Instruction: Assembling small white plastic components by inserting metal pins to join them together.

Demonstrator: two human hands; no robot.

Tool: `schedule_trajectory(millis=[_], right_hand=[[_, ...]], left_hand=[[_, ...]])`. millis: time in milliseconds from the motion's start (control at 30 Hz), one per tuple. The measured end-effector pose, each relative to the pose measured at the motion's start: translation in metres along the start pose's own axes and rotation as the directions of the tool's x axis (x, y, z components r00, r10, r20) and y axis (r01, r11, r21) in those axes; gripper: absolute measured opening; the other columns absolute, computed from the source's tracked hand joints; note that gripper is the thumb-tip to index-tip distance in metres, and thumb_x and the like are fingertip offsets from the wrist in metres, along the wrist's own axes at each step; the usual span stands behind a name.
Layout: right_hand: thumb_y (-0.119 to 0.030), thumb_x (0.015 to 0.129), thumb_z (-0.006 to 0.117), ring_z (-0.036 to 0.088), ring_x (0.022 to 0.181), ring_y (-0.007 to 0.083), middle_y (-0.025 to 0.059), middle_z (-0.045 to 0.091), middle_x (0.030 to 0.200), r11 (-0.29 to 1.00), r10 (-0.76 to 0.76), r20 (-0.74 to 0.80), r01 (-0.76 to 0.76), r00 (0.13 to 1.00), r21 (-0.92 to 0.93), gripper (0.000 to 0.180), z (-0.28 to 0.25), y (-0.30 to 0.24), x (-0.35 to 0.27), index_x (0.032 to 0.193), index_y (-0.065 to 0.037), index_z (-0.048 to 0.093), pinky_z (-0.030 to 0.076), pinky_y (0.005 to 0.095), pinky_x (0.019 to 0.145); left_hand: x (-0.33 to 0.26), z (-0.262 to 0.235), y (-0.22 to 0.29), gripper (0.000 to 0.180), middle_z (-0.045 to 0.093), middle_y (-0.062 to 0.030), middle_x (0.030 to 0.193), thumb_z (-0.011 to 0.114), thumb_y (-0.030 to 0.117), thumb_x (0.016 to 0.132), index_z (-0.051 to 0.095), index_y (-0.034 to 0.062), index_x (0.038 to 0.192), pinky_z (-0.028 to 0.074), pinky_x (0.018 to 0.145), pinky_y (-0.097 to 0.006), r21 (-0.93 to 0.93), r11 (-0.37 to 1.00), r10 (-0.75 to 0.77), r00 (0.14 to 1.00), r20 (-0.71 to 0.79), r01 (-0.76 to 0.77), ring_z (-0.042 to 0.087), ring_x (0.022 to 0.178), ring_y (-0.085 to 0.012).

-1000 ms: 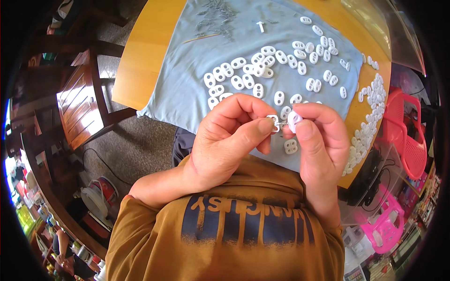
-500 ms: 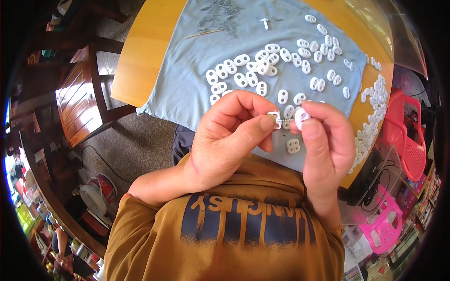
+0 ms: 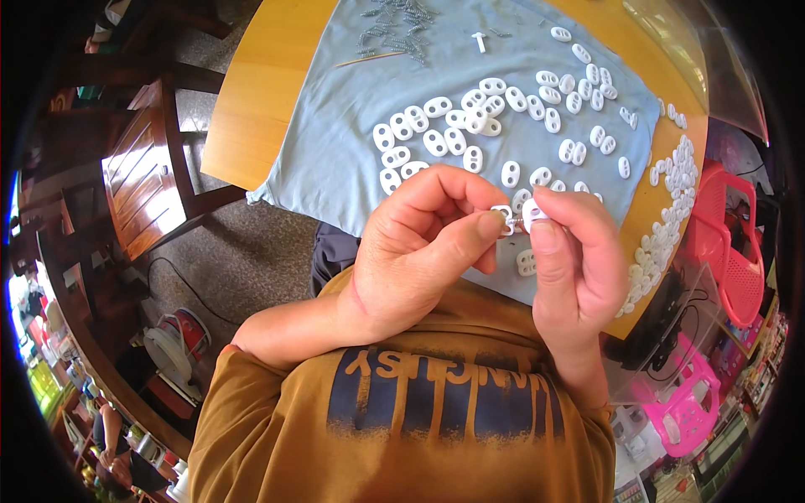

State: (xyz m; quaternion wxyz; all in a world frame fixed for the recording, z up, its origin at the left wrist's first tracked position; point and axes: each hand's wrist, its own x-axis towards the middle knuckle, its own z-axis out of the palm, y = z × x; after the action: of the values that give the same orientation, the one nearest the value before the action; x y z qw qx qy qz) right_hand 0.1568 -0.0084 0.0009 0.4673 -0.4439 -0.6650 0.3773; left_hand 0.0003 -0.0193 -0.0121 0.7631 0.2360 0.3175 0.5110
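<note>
I see a person's two bare hands close together over the near edge of a light blue cloth (image 3: 331, 159). The left hand (image 3: 407, 264) pinches a small white plastic piece with holes (image 3: 507, 221) between thumb and pointing finger. The right hand (image 3: 580, 260) pinches a white plastic oval (image 3: 532, 213) the same way. Both use fingertips, I think because the pieces are so little. Between the two pieces is a thin metal spring (image 3: 519, 220), so the hands point at each other, maybe to keep everything in line.

Just below the fingers lies a white piece with four holes (image 3: 527, 263). Farther off, many white ovals with two holes (image 3: 437, 106) lie about, perhaps within easy reach on purpose. A heap of grey metal springs (image 3: 394, 32) sits at the far left, apart from the ovals, maybe so they don't mix. The cloth covers part of a yellow wooden table (image 3: 243, 109); maybe it stops small bits sliding. More white pieces (image 3: 671, 210) crowd its right side.
</note>
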Motion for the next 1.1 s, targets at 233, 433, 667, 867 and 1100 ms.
schedule_trajectory(millis=[233,433,667,867,1100], right_hand=[[0.003,0.08,0.059,0.055,0.065,0.0179,0.009,0.061,0.078,0.987,-0.065,0.039,0.071,0.997,-0.146,0.02,0.0,-0.005,0.002,0.099,0.003,0.06,0.043,0.0259,0.057],[0.001,0.081,0.057,0.056,0.067,0.0177,0.0102,0.061,0.081,0.984,-0.077,0.048,0.083,0.996,-0.16,0.022,-0.003,-0.004,0.003,0.102,0.004,0.06,0.045,0.0261,0.059],[-0.002,0.082,0.058,0.058,0.075,0.0198,0.0133,0.06,0.09,0.985,-0.159,0.075,0.164,0.984,-0.06,0.031,-0.001,-0.001,0.004,0.112,0.005,0.056,0.046,0.0262,0.065],[-0.004,0.082,0.058,0.058,0.077,0.0195,0.013,0.06,0.092,0.999,-0.044,0.186,0.044,0.982,0.005,0.036,-0.01,-0.002,0.003,0.116,0.005,0.053,0.046,0.0267,0.068],[-0.007,0.084,0.058,0.057,0.076,0.0196,0.0128,0.06,0.093,0.988,-0.14,0.172,0.148,0.975,-0.037,0.036,-0.008,0.002,0.002,0.117,0.005,0.052,0.046,0.027,0.066]], left_hand=[[-0.001,0.003,-0.002,0.012,0.056,-0.0023,0.087,0.053,0.003,0.087,0.052,0.0004,0.099,0.046,0.064,-0.02,0.028,1.0,0.001,1.0,-0.006,-0.001,0.054,0.072,-0.0071],[-0.003,0.006,0.001,0.019,0.059,-0.0069,0.09,0.053,0.001,0.087,0.051,-0.0014,0.106,0.049,0.068,-0.023,0.025,1.0,-0.011,1.0,-0.005,0.011,0.058,0.074,-0.0113],[-0.007,0.008,0.004,0.035,0.061,-0.0127,0.1,0.052,-0.003,0.086,0.048,-0.0036,0.121,0.051,0.074,-0.027,0.114,0.993,0.006,1.0,0.013,-0.007,0.061,0.08,-0.0156],[-0.006,0.001,0.005,0.036,0.061,-0.0138,0.101,0.052,-0.002,0.087,0.047,-0.0044,0.122,0.052,0.071,-0.026,0.056,0.995,-0.09,0.993,0.074,0.086,0.062,0.078,-0.0155],[-0.005,0.001,0.002,0.033,0.062,-0.014,0.098,0.054,-0.001,0.086,0.048,-0.0048,0.119,0.053,0.069,-0.026,0.133,0.991,-0.032,0.996,0.084,0.021,0.062,0.076,-0.0158]])
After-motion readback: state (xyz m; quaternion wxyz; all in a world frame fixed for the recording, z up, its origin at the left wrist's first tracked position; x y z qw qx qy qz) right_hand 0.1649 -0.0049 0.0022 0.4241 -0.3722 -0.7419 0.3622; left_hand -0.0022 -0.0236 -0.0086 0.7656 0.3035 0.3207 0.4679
